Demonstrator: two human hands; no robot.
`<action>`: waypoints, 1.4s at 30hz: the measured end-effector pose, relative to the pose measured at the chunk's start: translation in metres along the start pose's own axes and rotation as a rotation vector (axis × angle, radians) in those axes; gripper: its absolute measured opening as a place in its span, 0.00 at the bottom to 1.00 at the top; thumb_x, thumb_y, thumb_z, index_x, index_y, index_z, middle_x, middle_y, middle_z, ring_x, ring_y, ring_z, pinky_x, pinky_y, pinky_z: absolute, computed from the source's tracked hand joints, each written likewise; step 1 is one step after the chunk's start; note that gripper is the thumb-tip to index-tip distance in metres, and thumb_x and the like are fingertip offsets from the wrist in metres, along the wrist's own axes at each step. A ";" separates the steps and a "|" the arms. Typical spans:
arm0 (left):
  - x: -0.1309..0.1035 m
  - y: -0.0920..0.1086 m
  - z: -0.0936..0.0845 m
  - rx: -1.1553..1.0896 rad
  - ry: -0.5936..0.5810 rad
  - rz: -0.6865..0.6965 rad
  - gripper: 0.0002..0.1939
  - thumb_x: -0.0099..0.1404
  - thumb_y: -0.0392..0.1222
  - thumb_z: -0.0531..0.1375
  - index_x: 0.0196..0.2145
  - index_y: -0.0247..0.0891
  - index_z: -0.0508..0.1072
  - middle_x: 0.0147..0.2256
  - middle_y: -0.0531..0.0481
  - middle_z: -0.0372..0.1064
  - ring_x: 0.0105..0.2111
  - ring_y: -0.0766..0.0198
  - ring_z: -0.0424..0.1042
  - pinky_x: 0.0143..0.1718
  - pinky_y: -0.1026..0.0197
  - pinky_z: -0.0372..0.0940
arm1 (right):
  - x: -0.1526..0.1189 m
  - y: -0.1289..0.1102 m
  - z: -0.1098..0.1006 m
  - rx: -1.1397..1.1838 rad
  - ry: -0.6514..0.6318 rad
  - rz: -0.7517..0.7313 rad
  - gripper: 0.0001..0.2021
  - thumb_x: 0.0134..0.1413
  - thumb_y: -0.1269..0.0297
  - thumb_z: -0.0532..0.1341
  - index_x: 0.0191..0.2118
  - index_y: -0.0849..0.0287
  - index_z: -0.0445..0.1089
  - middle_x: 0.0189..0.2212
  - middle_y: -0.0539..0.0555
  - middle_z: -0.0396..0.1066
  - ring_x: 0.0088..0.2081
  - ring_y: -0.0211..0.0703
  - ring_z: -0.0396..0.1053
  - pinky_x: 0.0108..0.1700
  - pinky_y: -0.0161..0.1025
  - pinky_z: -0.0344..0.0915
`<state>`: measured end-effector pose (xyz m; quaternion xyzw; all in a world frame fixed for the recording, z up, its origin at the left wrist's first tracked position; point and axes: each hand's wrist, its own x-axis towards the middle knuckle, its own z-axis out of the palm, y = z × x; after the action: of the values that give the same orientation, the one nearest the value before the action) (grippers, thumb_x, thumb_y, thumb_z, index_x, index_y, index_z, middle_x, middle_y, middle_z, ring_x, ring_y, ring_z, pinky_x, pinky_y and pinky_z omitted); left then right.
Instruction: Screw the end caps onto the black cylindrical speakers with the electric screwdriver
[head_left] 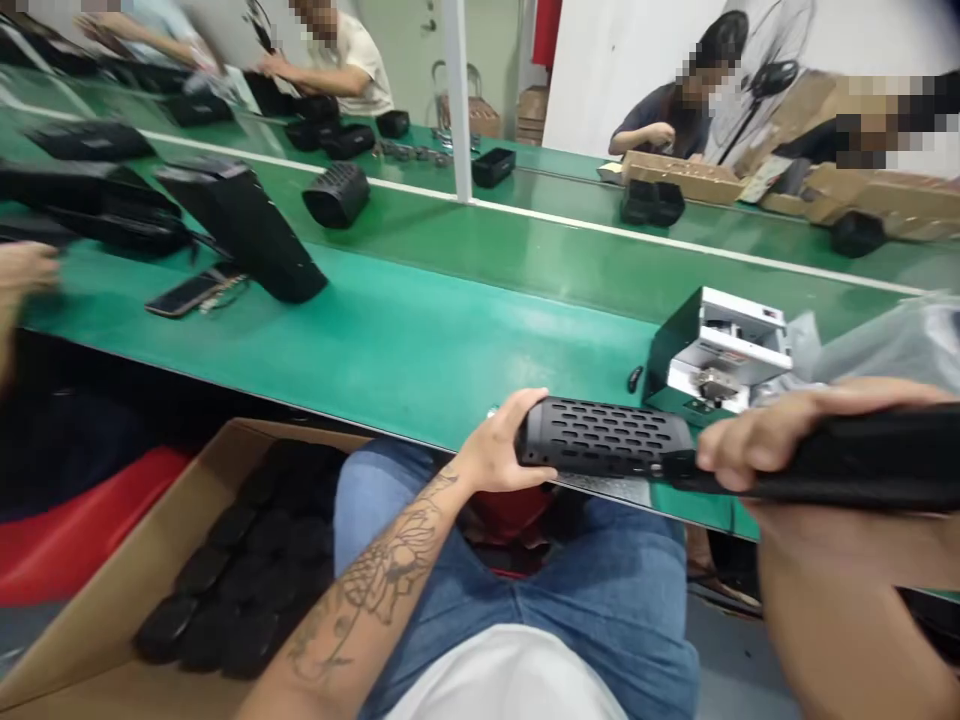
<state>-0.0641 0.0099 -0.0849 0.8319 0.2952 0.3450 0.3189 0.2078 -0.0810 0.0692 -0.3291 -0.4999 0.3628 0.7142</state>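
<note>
My left hand [499,450] is closed round the left end of a black housing with slotted holes [604,432], held level over the table's front edge. In my right hand [780,435] is a long black electric screwdriver [862,460], lying almost horizontal. Its narrow nose points left and meets the lower right end of the housing; the exact contact is too blurred to tell. Just behind the housing stands a black-and-white device with an open front [720,355], and a small black piece [635,378] lies beside it.
An open cardboard box [97,610] with several black parts stands at my lower left. On the green table [390,330] are a tilted black case [240,225], a phone [187,292] and clear plastic wrap [900,345]. Another person's hand [26,270] shows at far left; co-workers sit opposite.
</note>
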 end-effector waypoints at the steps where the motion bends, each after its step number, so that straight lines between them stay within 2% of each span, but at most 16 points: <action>1: 0.000 -0.002 0.000 -0.003 0.005 0.002 0.54 0.54 0.52 0.72 0.71 0.42 0.49 0.68 0.38 0.54 0.67 0.44 0.59 0.69 0.42 0.58 | -0.001 -0.003 0.010 -0.012 -0.041 -0.013 0.33 0.46 0.28 0.63 0.43 0.55 0.76 0.21 0.54 0.72 0.19 0.50 0.70 0.23 0.52 0.70; 4: 0.000 -0.003 0.001 -0.004 0.003 0.008 0.55 0.54 0.52 0.72 0.71 0.43 0.48 0.68 0.38 0.54 0.67 0.44 0.59 0.69 0.43 0.58 | -0.002 -0.001 0.032 -0.027 -0.097 0.011 0.31 0.49 0.29 0.62 0.42 0.54 0.76 0.20 0.52 0.71 0.17 0.48 0.69 0.22 0.49 0.68; 7: 0.000 -0.002 0.000 0.005 0.000 0.013 0.55 0.54 0.53 0.72 0.71 0.43 0.48 0.68 0.38 0.54 0.67 0.43 0.59 0.68 0.42 0.59 | 0.000 0.007 0.039 -0.027 -0.101 0.014 0.30 0.51 0.28 0.59 0.41 0.52 0.75 0.21 0.51 0.70 0.17 0.47 0.68 0.23 0.49 0.69; 15: 0.001 -0.004 0.001 -0.001 0.008 0.027 0.56 0.54 0.53 0.72 0.71 0.44 0.48 0.67 0.38 0.55 0.67 0.43 0.59 0.69 0.42 0.58 | 0.000 0.025 0.043 0.001 -0.110 -0.007 0.25 0.51 0.35 0.64 0.40 0.53 0.76 0.19 0.50 0.70 0.16 0.48 0.68 0.21 0.47 0.67; 18: 0.001 -0.004 0.001 0.001 0.011 0.021 0.56 0.53 0.54 0.72 0.71 0.45 0.48 0.67 0.39 0.55 0.66 0.43 0.60 0.68 0.42 0.60 | -0.001 0.029 0.045 0.021 -0.103 -0.012 0.27 0.50 0.33 0.63 0.38 0.54 0.76 0.20 0.51 0.70 0.16 0.47 0.68 0.20 0.47 0.67; 28: 0.002 -0.003 0.001 -0.017 0.008 0.011 0.57 0.52 0.53 0.73 0.71 0.45 0.49 0.67 0.39 0.56 0.66 0.43 0.61 0.67 0.43 0.61 | -0.001 0.037 0.043 0.070 -0.168 0.043 0.30 0.39 0.32 0.70 0.35 0.55 0.77 0.19 0.50 0.70 0.15 0.44 0.67 0.20 0.45 0.67; 36: 0.002 -0.001 0.001 -0.033 0.009 0.017 0.57 0.52 0.52 0.74 0.71 0.45 0.49 0.66 0.40 0.57 0.65 0.44 0.62 0.66 0.46 0.62 | 0.000 0.041 0.038 0.081 -0.233 0.071 0.27 0.41 0.34 0.71 0.36 0.55 0.78 0.20 0.50 0.70 0.15 0.44 0.68 0.21 0.45 0.67; 42: 0.001 -0.002 0.001 -0.009 0.011 0.032 0.56 0.53 0.53 0.73 0.71 0.44 0.48 0.67 0.38 0.55 0.66 0.43 0.61 0.68 0.44 0.60 | -0.004 0.038 0.040 0.040 -0.183 0.080 0.29 0.42 0.34 0.70 0.38 0.55 0.76 0.21 0.50 0.71 0.17 0.45 0.69 0.22 0.46 0.68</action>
<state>-0.0637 0.0113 -0.0864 0.8332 0.2819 0.3561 0.3155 0.1619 -0.0608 0.0469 -0.2996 -0.5423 0.4295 0.6570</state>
